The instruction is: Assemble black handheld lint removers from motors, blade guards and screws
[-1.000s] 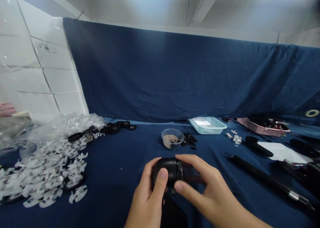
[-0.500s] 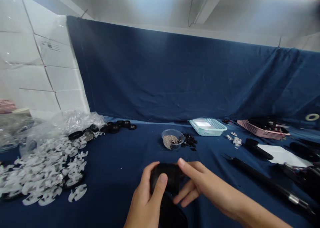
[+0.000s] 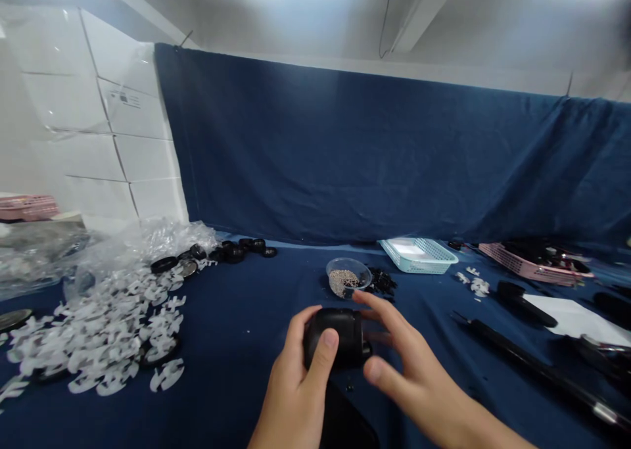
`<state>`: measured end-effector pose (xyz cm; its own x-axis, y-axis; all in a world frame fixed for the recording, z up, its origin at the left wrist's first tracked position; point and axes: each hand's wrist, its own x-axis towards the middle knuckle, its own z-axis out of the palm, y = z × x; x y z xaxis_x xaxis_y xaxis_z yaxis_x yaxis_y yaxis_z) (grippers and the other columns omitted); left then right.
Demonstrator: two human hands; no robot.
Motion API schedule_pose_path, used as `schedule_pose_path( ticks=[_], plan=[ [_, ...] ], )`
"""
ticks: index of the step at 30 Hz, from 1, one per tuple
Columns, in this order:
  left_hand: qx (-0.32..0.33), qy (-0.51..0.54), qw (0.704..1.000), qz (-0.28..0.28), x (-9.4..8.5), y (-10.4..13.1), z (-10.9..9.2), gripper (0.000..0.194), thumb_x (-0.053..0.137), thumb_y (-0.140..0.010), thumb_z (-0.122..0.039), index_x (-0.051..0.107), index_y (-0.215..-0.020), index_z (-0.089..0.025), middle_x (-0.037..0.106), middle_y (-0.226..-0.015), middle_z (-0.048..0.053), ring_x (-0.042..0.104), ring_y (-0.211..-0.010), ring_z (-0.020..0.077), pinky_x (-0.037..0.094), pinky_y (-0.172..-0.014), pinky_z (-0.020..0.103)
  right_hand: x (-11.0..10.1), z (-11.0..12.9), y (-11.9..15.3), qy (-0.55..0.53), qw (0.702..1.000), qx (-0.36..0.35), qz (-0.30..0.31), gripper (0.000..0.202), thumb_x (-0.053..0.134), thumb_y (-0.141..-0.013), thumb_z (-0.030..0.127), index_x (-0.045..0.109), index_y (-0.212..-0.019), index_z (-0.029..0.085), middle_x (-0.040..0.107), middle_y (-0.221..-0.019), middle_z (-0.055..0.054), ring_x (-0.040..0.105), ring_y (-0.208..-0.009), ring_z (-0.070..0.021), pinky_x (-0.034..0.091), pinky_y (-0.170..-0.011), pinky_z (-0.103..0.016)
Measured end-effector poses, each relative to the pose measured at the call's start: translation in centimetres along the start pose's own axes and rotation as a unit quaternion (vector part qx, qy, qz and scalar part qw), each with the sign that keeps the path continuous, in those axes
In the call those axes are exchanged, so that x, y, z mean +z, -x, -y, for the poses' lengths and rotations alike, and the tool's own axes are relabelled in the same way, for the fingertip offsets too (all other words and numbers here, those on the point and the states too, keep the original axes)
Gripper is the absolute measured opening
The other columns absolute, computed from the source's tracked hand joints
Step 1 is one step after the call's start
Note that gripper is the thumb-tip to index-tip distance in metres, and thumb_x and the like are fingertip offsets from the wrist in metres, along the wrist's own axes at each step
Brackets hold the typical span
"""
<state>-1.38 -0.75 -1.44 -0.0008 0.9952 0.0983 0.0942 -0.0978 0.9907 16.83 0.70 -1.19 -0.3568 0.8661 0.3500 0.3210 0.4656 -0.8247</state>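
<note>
Two hands are seen, left hand (image 3: 296,390) and right hand (image 3: 409,377), one black cylinder (image 3: 338,337) is counted between them, one clear cup (image 3: 348,278) of beads, one blue basket (image 3: 419,254), two pink baskets (image 3: 535,265) (image 3: 27,207), white clips (image 3: 108,324) past counting.

two bare hands, the left hand (image 3: 296,396) and the right hand (image 3: 414,377), show with no gloves, rings or watch; both wrists are bare, no sleeve reaching them.
</note>
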Motion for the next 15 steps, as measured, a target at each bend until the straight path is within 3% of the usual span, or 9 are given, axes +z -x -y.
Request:
schedule_pose_path(
  ticks=[1, 3, 4, 6, 8, 9, 10, 12, 15],
  plan=[
    [-0.001, -0.004, 1.000, 0.007, 0.2, 0.1, 0.0, 0.046, 0.043, -0.089, -0.059, 0.046, -0.125, -0.029, 0.059, -0.127, 0.006, 0.054, -0.118, 0.0258, 0.040, -0.102, 0.043, 0.3, -0.3, -0.2, 0.062, 0.996, -0.063, -0.015, 0.071, 0.058, -0.086, 0.054, 0.030, -0.145, 0.026, 0.037, -0.146, -0.012, 0.039, -0.132, -0.0293, 0.038, -0.105, -0.047],
    [0.003, -0.019, 1.000, 0.008, 0.8, 0.4, -0.1, 0.049, 0.040, -0.090, -0.059, 0.044, -0.128, -0.029, 0.059, -0.129, 0.007, 0.053, -0.120, 0.0258, 0.040, -0.102, 0.044, 1.4, -0.8, -0.8, 0.111, 0.986, -0.113, -0.045, 0.069, 0.050, -0.090, 0.056, 0.026, -0.146, 0.024, 0.042, -0.143, -0.013, 0.042, -0.130, -0.0300, 0.036, -0.106, -0.049],
    [0.013, -0.033, 0.999, -0.005, 1.0, 0.5, -0.1, 0.051, 0.039, -0.090, -0.059, 0.042, -0.131, -0.028, 0.057, -0.131, 0.008, 0.052, -0.122, 0.0262, 0.039, -0.103, 0.045, 2.0, -0.8, -1.1, 0.099, 0.988, -0.091, -0.072, 0.064, 0.041, -0.093, 0.057, 0.029, -0.145, 0.023, 0.049, -0.137, -0.014, 0.049, -0.124, -0.0298, 0.040, -0.103, -0.049],
    [0.050, -0.071, 0.995, -0.048, 1.2, 0.4, 0.0, 0.053, 0.041, -0.090, -0.057, 0.040, -0.134, -0.026, 0.053, -0.136, 0.010, 0.048, -0.126, 0.0271, 0.036, -0.106, 0.047, 3.2, -0.6, -1.8, 0.028, 0.993, 0.017, -0.110, 0.060, 0.022, -0.097, 0.059, 0.040, -0.139, 0.020, 0.060, -0.122, -0.015, 0.059, -0.110, -0.0294, 0.049, -0.092, -0.048],
    [0.084, -0.102, 0.988, -0.080, 1.1, 0.1, 0.0, 0.054, 0.045, -0.089, -0.054, 0.042, -0.134, -0.025, 0.051, -0.138, 0.010, 0.046, -0.128, 0.0279, 0.033, -0.108, 0.047, 3.8, -0.1, -2.3, -0.028, 0.990, 0.109, -0.081, 0.062, 0.014, -0.098, 0.058, 0.048, -0.133, 0.019, 0.061, -0.120, -0.015, 0.061, -0.108, -0.0289, 0.051, -0.089, -0.047],
    [0.087, -0.101, 0.988, -0.080, 0.9, 0.0, -0.1, 0.053, 0.046, -0.089, -0.054, 0.044, -0.133, -0.025, 0.053, -0.137, 0.009, 0.047, -0.127, 0.0277, 0.034, -0.108, 0.047, 3.9, 0.0, -2.4, -0.029, 0.991, 0.109, -0.067, 0.060, 0.018, -0.098, 0.057, 0.045, -0.136, 0.020, 0.057, -0.127, -0.014, 0.057, -0.114, -0.0291, 0.049, -0.093, -0.047],
    [0.082, -0.088, 0.990, -0.072, 0.8, -0.1, -0.3, 0.051, 0.045, -0.089, -0.054, 0.045, -0.131, -0.025, 0.055, -0.134, 0.009, 0.050, -0.125, 0.0271, 0.036, -0.107, 0.046, 3.8, 0.2, -2.5, -0.012, 0.995, 0.073, -0.066, 0.059, 0.024, -0.097, 0.058, 0.041, -0.140, 0.021, 0.051, -0.135, -0.014, 0.051, -0.123, -0.0294, 0.044, -0.100, -0.049],
    [0.067, -0.050, 0.996, -0.042, 0.5, 0.0, -1.0, 0.049, 0.042, -0.090, -0.055, 0.047, -0.128, -0.026, 0.060, -0.129, 0.008, 0.054, -0.121, 0.0258, 0.041, -0.103, 0.044, 3.5, 0.3, -2.7, 0.035, 0.993, -0.062, -0.098, 0.063, 0.035, -0.094, 0.060, 0.033, -0.144, 0.022, 0.039, -0.145, -0.012, 0.039, -0.133, -0.0301, 0.034, -0.108, -0.051],
    [0.083, -0.032, 0.996, -0.008, 0.8, 0.9, -2.3, 0.049, 0.043, -0.089, -0.058, 0.049, -0.126, -0.025, 0.062, -0.126, 0.009, 0.057, -0.117, 0.0264, 0.044, -0.099, 0.042, 3.3, 0.8, -2.8, -0.004, 0.951, -0.240, -0.196, 0.063, 0.037, -0.093, 0.060, 0.031, -0.144, 0.024, 0.034, -0.147, -0.012, 0.037, -0.133, -0.0335, 0.039, -0.103, -0.054]
  ],
)
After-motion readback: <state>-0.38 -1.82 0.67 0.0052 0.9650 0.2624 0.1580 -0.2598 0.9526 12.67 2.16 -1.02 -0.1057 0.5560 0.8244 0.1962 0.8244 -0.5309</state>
